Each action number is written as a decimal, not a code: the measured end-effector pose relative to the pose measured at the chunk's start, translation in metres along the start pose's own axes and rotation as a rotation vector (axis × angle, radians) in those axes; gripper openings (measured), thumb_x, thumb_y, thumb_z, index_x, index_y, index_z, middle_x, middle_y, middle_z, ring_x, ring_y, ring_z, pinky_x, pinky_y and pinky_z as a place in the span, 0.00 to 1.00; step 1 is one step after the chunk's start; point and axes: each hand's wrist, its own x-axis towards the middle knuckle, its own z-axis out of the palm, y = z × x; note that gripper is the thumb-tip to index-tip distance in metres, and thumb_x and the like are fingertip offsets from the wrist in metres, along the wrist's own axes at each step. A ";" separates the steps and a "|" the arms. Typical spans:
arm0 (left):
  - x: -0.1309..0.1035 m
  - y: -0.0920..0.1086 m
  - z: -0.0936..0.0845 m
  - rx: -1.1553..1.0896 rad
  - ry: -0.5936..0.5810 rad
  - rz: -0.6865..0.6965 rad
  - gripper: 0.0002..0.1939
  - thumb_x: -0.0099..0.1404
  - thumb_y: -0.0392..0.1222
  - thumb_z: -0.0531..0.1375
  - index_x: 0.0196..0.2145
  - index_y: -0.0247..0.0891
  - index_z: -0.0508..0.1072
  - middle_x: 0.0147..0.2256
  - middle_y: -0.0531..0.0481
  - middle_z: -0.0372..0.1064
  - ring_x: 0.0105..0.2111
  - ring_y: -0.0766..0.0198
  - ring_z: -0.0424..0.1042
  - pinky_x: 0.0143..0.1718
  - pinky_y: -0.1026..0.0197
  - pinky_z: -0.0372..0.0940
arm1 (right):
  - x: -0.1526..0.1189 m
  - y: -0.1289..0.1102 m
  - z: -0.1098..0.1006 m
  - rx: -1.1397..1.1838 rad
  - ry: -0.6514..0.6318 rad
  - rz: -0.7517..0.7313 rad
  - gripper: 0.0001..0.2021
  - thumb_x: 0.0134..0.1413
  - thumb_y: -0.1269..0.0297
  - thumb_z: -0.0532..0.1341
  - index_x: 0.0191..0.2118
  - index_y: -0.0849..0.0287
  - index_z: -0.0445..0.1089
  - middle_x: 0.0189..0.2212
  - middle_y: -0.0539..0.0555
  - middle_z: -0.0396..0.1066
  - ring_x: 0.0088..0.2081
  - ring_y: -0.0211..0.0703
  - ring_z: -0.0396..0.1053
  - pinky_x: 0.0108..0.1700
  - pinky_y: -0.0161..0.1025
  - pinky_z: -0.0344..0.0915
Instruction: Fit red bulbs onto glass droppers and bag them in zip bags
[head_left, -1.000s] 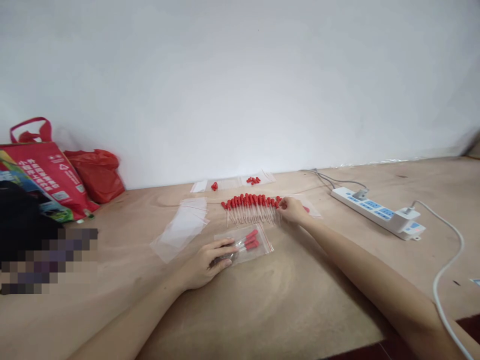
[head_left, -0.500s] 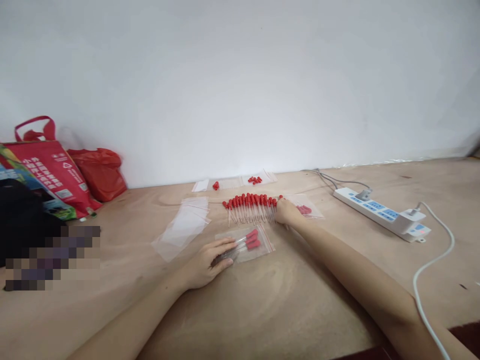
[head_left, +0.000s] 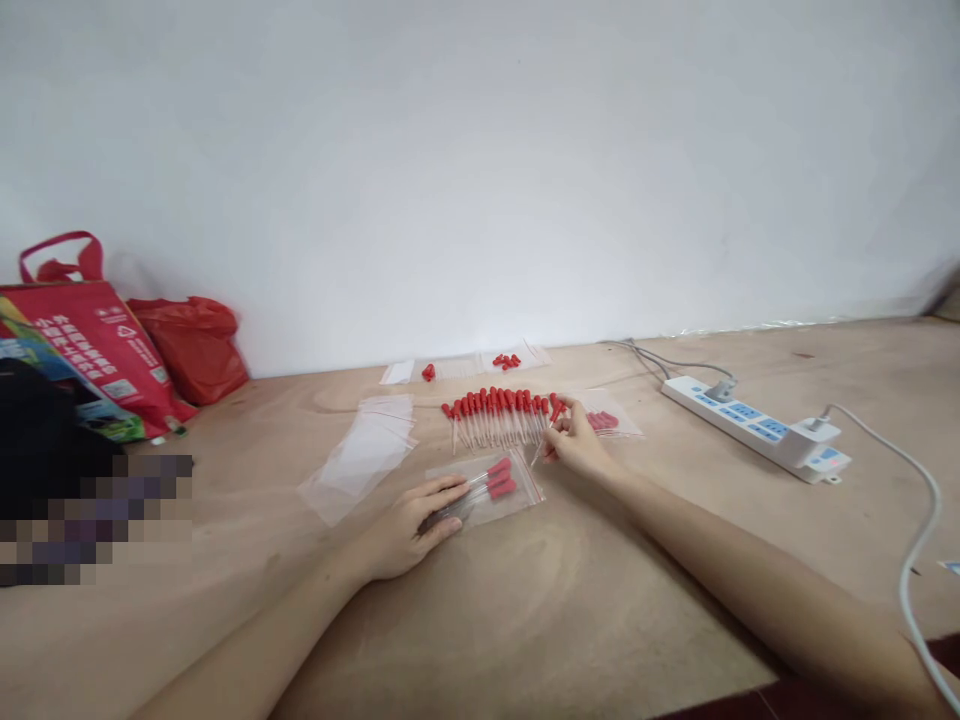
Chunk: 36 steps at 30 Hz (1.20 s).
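Observation:
My left hand (head_left: 416, 530) grips the near-left end of a clear zip bag (head_left: 529, 492), thumb and fingers around it. Inside that bag lie a few droppers with red bulbs (head_left: 501, 480). My right hand (head_left: 581, 442) pinches one dropper (head_left: 556, 407) near its red bulb, its thin clear tube pointing down toward the table. Just left of this hand is a row of several red-bulbed droppers (head_left: 499, 410), lying side by side with bulbs facing the wall.
Flat zip bags (head_left: 367, 445) lie fanned out at left. Another bag with red bulbs (head_left: 615, 425) lies beyond my right hand. More bags and loose red bulbs (head_left: 506, 361) are near the wall. A power strip (head_left: 750, 425) with a white cable sits right; red bags (head_left: 195, 345) stand left.
My right hand has drawn one dropper away from the right end of the row and lifted it slightly. The left hand still holds the bag. The view has shifted a little.

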 end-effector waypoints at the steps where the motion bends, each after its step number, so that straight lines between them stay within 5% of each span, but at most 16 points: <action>1: 0.000 0.000 0.000 -0.001 -0.002 -0.002 0.21 0.63 0.45 0.49 0.54 0.44 0.58 0.55 0.48 0.55 0.54 0.58 0.56 0.53 0.53 0.53 | -0.002 0.004 0.004 0.075 0.021 0.005 0.27 0.41 0.74 0.53 0.49 0.56 0.43 0.18 0.40 0.57 0.18 0.36 0.65 0.21 0.34 0.65; 10: 0.000 0.001 -0.002 -0.008 0.023 0.000 0.21 0.62 0.46 0.50 0.54 0.46 0.59 0.55 0.49 0.56 0.53 0.57 0.57 0.52 0.52 0.54 | -0.008 0.014 0.018 0.339 0.083 -0.011 0.20 0.40 0.68 0.57 0.37 0.53 0.44 0.19 0.39 0.59 0.18 0.35 0.66 0.23 0.35 0.68; 19: 0.001 0.001 -0.001 -0.016 0.035 0.000 0.21 0.62 0.46 0.50 0.53 0.44 0.60 0.54 0.48 0.57 0.53 0.57 0.57 0.53 0.52 0.54 | -0.013 0.015 0.017 0.326 0.036 -0.056 0.19 0.42 0.64 0.57 0.36 0.53 0.41 0.21 0.41 0.60 0.21 0.36 0.68 0.29 0.38 0.68; 29: 0.000 0.004 -0.003 0.007 0.011 -0.022 0.21 0.63 0.45 0.50 0.54 0.43 0.59 0.55 0.47 0.55 0.53 0.56 0.56 0.53 0.51 0.54 | -0.017 0.013 0.013 0.296 -0.011 -0.007 0.20 0.40 0.63 0.58 0.36 0.55 0.45 0.18 0.40 0.62 0.17 0.33 0.64 0.20 0.30 0.62; 36: 0.001 0.002 -0.001 -0.002 0.032 0.001 0.21 0.62 0.45 0.50 0.54 0.45 0.59 0.55 0.48 0.56 0.53 0.57 0.57 0.52 0.53 0.54 | -0.024 0.008 0.021 0.287 -0.044 0.120 0.07 0.44 0.67 0.58 0.29 0.58 0.56 0.20 0.44 0.62 0.20 0.31 0.66 0.25 0.31 0.66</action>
